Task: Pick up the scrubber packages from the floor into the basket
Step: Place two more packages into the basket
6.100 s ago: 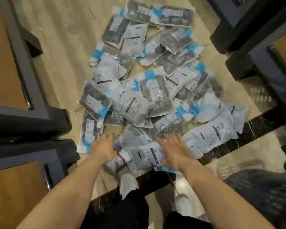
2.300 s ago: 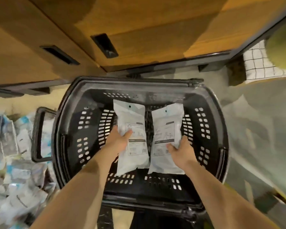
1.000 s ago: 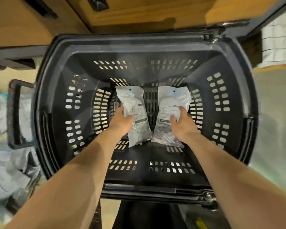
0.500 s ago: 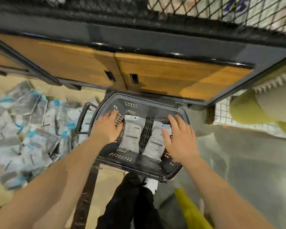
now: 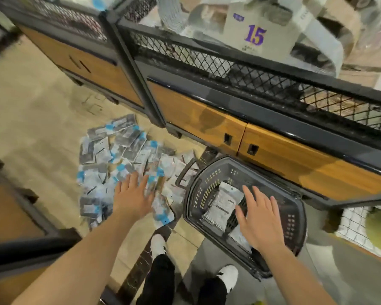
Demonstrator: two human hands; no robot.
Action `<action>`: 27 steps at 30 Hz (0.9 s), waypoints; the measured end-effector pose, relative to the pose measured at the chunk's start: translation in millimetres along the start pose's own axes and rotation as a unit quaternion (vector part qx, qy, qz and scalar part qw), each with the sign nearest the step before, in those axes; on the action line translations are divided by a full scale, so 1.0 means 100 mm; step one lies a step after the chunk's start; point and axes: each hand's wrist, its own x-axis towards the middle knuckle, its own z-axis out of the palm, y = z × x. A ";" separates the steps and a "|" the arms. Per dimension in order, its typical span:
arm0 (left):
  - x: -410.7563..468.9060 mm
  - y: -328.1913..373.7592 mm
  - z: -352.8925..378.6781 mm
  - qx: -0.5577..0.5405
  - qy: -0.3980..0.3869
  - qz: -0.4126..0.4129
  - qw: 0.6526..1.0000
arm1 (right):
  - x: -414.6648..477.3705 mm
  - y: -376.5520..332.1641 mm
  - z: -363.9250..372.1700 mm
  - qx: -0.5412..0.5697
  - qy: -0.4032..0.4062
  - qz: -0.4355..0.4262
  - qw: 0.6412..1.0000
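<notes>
Purple "15" on grey sign [image 5: 254, 37] up behind mesh-topped wood display unit [image 5: 207, 115]; only legible writing here. Black slotted basket [image 5: 295, 216] on floor [image 5: 37, 133], two white scrubber packages [image 5: 223, 202] lying inside, print too blurry to read. Pile of scrubber packages [image 5: 119, 159] just left of basket, clear bags, blue strips, dark scrubbers inside. Left hand [image 5: 133, 194] over pile, right hand [image 5: 259, 219] over basket, both spread flat, holding nothing.
</notes>
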 end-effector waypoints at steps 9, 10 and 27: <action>0.29 -1.52 0.42 -0.013 -0.058 -0.087 0.994 | 0.54 -1.46 0.30 -0.043 -0.067 -0.078 0.994; 0.39 -1.76 0.53 -0.021 -0.062 -0.087 0.994 | 0.65 -1.73 0.38 -0.055 -0.080 -0.086 0.992; 2.02 -2.98 2.59 -0.238 -0.170 -0.191 0.937 | 2.35 -3.73 2.93 0.010 -0.215 -0.041 0.976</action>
